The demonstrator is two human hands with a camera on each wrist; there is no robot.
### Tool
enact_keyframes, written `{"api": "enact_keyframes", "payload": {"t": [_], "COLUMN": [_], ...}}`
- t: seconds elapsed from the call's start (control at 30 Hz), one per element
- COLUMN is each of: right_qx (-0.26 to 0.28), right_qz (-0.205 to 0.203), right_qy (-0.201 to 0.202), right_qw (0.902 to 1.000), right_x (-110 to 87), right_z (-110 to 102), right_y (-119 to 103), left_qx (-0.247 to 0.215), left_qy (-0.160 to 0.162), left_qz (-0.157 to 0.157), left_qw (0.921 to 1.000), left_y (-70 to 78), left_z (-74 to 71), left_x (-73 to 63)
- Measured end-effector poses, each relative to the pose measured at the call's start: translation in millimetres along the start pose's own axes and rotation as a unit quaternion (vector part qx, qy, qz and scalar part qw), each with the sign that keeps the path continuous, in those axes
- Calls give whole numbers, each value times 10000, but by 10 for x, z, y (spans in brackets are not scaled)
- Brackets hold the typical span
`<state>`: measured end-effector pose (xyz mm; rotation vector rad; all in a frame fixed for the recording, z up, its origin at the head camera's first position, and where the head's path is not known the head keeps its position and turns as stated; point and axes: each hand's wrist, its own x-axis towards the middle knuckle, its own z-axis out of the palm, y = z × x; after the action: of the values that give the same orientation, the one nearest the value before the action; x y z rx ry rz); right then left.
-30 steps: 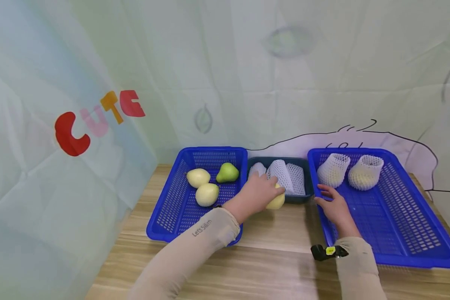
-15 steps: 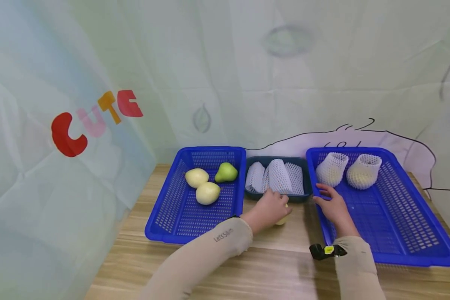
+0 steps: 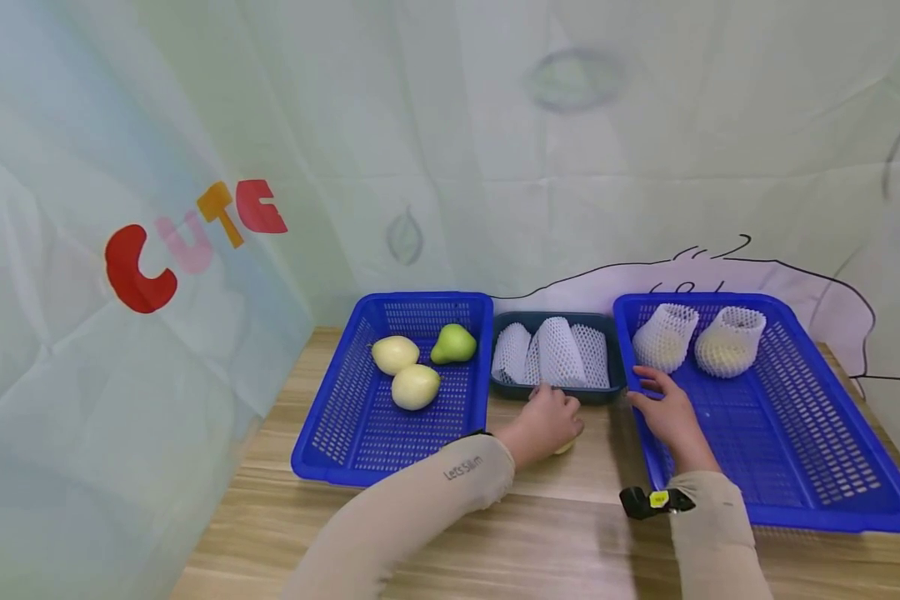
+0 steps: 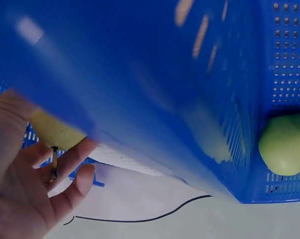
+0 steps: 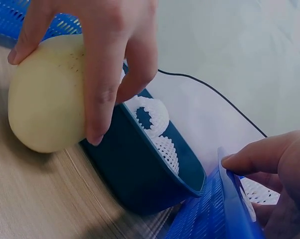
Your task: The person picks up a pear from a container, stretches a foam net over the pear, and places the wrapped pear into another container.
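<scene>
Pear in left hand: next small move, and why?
Probably have the left hand settle the pear on the table and let go, freeing it for a foam sleeve. The pear is bare and low at the wood; sleeves lie in the green tray just behind; two sleeved fruits sit in the right basket.

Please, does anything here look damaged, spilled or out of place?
Nothing looks spilled. One green pear stands out by colour beside two pale yellow pears in the left blue plastic basket. The pale yellow pear in the left grip shows brown specks.
</scene>
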<state>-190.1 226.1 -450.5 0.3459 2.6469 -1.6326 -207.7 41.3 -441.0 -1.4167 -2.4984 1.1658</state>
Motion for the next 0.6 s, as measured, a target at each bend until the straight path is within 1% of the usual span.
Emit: {"api": "enact_keyframes", "payload": {"t": [0.13,0.2,0.37,0.43,0.5,0.6], "right_qx": [-63,-68,-29,-25,-13,-17], "right_qz": [-21,-41,-53,-47,-45,-42], "right_qy": [37,48,31,31,41,61], "right_qw": [10000,10000,10000,10000,10000,10000], "right_x": [8,11,14,14,16,17], "right_z": [2,1,-1,0,2,8], "right_y": [12,14,18,19,21,18], "left_qx": [69,58,38,2,30,79], "left_qy": [31,-19,-477,-587,-567,-415], "left_qz": [95,104,156,168,207,235], "left_qw": [9999,9999,9987,9981,9982,9988], "left_y": [35,45,43,41,38,34], "left_z": [19,14,-53,-87,-126,-174], "left_x": [6,7,6,11,18,38]}}
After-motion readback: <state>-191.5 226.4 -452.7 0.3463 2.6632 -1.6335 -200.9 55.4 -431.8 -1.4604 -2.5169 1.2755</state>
